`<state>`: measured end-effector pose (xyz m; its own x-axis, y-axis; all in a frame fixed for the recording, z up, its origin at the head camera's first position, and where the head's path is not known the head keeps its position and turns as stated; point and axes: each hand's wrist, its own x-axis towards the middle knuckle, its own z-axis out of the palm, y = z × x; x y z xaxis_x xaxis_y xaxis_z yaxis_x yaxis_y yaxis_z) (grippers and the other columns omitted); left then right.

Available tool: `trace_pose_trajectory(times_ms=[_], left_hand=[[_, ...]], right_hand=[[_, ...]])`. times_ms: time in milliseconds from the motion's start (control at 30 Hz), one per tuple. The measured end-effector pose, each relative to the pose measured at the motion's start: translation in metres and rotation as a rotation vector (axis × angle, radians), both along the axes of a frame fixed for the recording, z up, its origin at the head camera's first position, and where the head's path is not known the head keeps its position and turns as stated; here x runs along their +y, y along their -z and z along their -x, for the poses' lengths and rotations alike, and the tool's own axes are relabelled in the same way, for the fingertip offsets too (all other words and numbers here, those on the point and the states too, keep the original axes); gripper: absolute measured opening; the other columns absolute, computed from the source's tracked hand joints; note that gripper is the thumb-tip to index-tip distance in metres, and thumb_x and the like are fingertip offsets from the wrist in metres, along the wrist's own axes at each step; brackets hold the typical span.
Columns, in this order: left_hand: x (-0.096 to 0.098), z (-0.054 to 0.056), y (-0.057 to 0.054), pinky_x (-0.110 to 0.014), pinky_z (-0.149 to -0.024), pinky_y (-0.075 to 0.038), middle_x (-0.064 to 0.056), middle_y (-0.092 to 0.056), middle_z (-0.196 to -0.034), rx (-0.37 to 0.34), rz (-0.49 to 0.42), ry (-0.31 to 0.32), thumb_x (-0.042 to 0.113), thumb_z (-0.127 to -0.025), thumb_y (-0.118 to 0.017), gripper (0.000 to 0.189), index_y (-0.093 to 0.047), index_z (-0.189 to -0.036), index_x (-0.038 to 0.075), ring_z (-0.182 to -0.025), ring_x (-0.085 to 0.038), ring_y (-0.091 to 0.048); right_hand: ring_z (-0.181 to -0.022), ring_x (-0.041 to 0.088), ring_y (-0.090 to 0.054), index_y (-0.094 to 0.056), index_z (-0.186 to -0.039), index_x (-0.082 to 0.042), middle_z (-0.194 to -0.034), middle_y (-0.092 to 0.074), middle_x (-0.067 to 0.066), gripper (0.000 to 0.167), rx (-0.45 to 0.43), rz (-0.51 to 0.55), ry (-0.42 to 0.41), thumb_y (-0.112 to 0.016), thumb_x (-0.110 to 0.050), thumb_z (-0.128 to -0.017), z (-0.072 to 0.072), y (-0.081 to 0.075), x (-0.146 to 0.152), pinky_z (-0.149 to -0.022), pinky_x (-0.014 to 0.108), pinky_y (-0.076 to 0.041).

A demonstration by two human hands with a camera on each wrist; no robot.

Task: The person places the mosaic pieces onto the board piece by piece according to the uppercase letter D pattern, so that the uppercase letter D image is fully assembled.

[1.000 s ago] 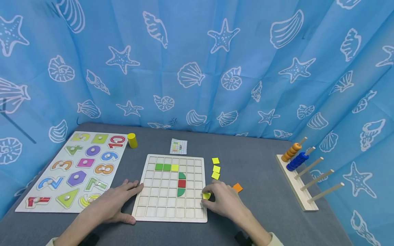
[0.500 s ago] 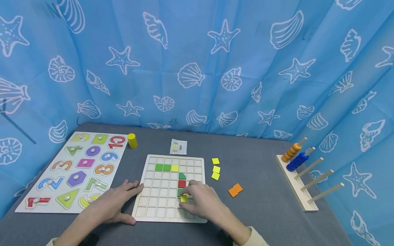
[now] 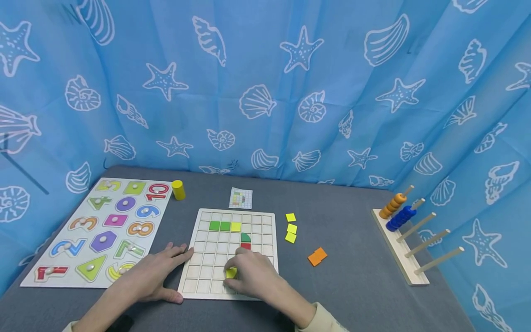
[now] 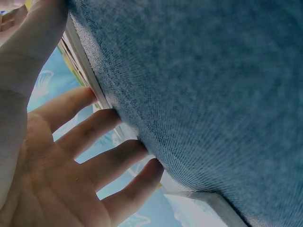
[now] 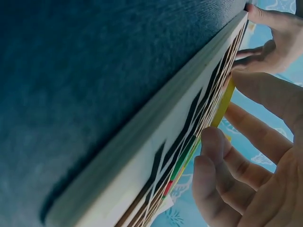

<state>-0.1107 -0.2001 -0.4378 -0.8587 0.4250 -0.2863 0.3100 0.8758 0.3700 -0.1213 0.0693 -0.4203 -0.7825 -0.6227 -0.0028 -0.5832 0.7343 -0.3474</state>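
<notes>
A pale wooden grid board (image 3: 200, 273) lies on the grey cloth. My right hand (image 3: 254, 275) is over its lower middle, pinching a yellow square tile (image 3: 231, 273) between thumb and fingertips. The right wrist view has this yellow tile (image 5: 223, 105) tilted on edge, close over the grid. My left hand (image 3: 155, 273) rests spread at the board's left edge, index fingertip and thumb against it. On the board sit two green square tiles (image 3: 220, 226), a yellow square (image 3: 235, 226), a green rounded tile (image 3: 245, 237) and a red tile (image 3: 245, 246), partly covered by my right hand.
Right of the board lie three loose yellow tiles (image 3: 291, 228) and some orange tiles (image 3: 317, 257). A small pattern card (image 3: 240, 198) is behind it. A number puzzle (image 3: 89, 230) and yellow cylinder (image 3: 178, 190) stand left; a bead-peg rack (image 3: 400, 249) stands right.
My right hand has moved left from the board's right edge to its lower middle, carrying the yellow tile. The orange tiles have come into fuller view. My left hand has stayed put.
</notes>
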Motion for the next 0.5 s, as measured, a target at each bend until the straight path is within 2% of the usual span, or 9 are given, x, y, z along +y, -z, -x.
trace_pose_trajectory(times_ms=[200, 500], left_hand=[[0.0003, 0.0001, 0.0003, -0.076, -0.106, -0.038, -0.021, -0.046, -0.158, 0.004, -0.002, 0.002, 0.068, -0.065, -0.084, 0.112, -0.046, -0.154, 0.013, -0.144, -0.057, -0.039], [-0.0002, 0.0006, -0.0001, -0.076, -0.106, -0.037, -0.021, -0.045, -0.159, -0.005, -0.002, -0.001, 0.068, -0.064, -0.084, 0.112, -0.045, -0.154, 0.013, -0.144, -0.058, -0.038]], right_hand=[[-0.062, -0.001, -0.040, -0.083, -0.099, -0.018, -0.078, -0.065, -0.008, 0.020, -0.015, -0.018, 0.014, -0.086, -0.030, -0.082, 0.0005, 0.0036, -0.0027, -0.048, 0.016, -0.032], [-0.063, -0.003, -0.044, -0.082, -0.093, -0.017, -0.079, -0.067, -0.007, 0.020, 0.008, -0.007, 0.042, -0.088, -0.031, -0.081, 0.0011, 0.0044, -0.0045, -0.051, 0.014, -0.036]])
